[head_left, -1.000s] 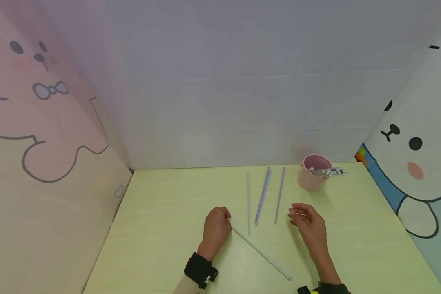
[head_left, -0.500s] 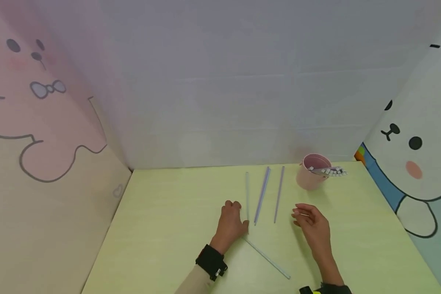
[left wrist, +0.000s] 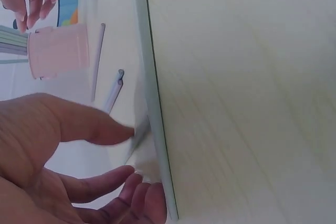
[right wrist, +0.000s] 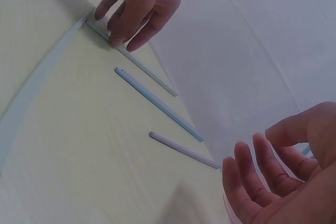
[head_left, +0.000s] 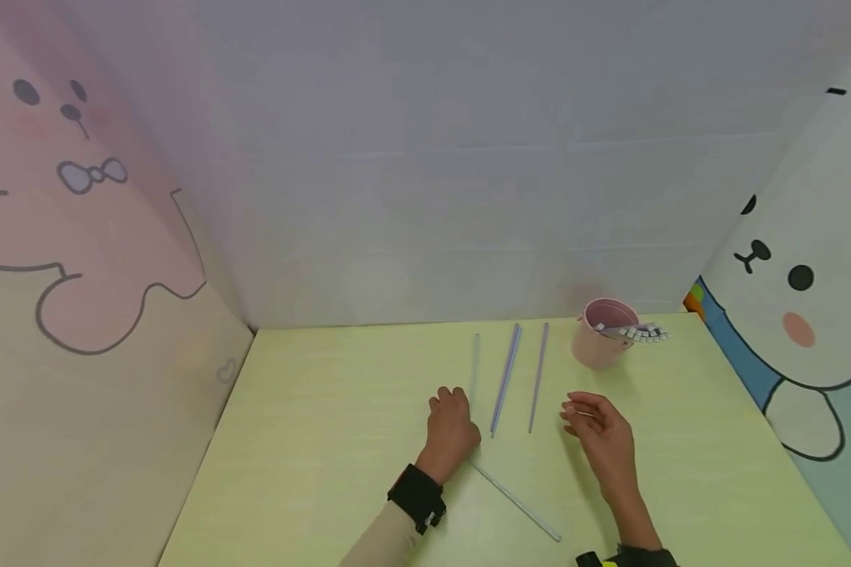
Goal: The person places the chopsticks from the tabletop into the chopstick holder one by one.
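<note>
My left hand [head_left: 450, 425] is low over the table, beside the near part of a thin pale green stick [head_left: 475, 366]. The left wrist view shows a gap between the thumb [left wrist: 110, 129] and the forefinger [left wrist: 105, 182], with that stick behind it. A second pale green stick [head_left: 514, 500] slants toward the front right, its far end near the hand. To the right lie a pair of purple and blue sticks [head_left: 507, 378] side by side, then one purple stick [head_left: 539, 378]. My right hand [head_left: 603, 441] hovers with loosely bent fingers, holding nothing.
A pink bucket [head_left: 598, 349] stands at the back right with a bunch of sticks [head_left: 645, 332] leaning out over its rim. White cloth [head_left: 411, 197] closes off the table's back edge, and printed panels [head_left: 794, 315] flank both sides.
My left hand has moved right, from the far end of the slanting stick to the other pale green stick, whose near end has swung slightly left. The right hand has hardly moved.
</note>
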`<state>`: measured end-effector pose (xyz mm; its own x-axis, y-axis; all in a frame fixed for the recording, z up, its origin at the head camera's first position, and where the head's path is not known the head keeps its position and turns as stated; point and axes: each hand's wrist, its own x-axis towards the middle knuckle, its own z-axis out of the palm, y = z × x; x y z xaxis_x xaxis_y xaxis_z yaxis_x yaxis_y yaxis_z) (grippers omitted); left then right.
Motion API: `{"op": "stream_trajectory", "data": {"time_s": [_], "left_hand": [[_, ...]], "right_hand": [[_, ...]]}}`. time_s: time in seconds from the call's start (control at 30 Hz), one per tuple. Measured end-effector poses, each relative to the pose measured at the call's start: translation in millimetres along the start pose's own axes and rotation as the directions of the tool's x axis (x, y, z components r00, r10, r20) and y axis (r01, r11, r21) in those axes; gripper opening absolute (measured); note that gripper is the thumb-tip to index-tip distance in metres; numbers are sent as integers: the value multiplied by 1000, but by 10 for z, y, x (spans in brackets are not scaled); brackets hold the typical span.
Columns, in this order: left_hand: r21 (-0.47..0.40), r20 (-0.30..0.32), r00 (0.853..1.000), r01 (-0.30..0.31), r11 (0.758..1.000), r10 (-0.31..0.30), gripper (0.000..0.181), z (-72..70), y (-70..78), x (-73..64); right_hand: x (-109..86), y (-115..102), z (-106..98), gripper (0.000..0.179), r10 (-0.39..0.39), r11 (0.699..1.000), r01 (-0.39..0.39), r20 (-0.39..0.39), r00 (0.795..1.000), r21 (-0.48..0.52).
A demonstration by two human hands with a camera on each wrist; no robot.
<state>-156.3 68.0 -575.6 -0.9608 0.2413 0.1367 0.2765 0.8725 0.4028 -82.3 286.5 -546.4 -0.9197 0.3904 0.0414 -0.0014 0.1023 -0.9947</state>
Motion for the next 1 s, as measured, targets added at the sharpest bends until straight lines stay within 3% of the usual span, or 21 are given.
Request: {"op": "stream_trajectory", "data": {"time_s": [0.17, 0.43, 0.6, 0.83, 1.0], "left_hand": [[75, -46, 999, 1, 997, 2, 27, -2, -49, 30], [143, -17, 1000, -5, 990, 7, 26, -104, -105, 108], [92, 1, 999, -36, 995, 36, 26, -196, -158, 111], [-100, 43, 999, -16, 995, 20, 35, -295, -197, 100], [-157, -30, 997, -69, 985, 66, 22, -376, -113, 37]], "right_hand": [[-4, -3, 15, 27, 5, 1000, -5, -1, 1000, -26], [-21, 5, 52, 31, 14, 1000, -13, 25, 1000, -11], [-22, 4, 56, 28, 16, 1000, -15, 32, 999, -12], [-28, -13, 51, 28, 11, 999, -9, 53, 999, -31], [-18, -54, 83, 28, -20, 1000, 21, 63, 998, -10]]}}
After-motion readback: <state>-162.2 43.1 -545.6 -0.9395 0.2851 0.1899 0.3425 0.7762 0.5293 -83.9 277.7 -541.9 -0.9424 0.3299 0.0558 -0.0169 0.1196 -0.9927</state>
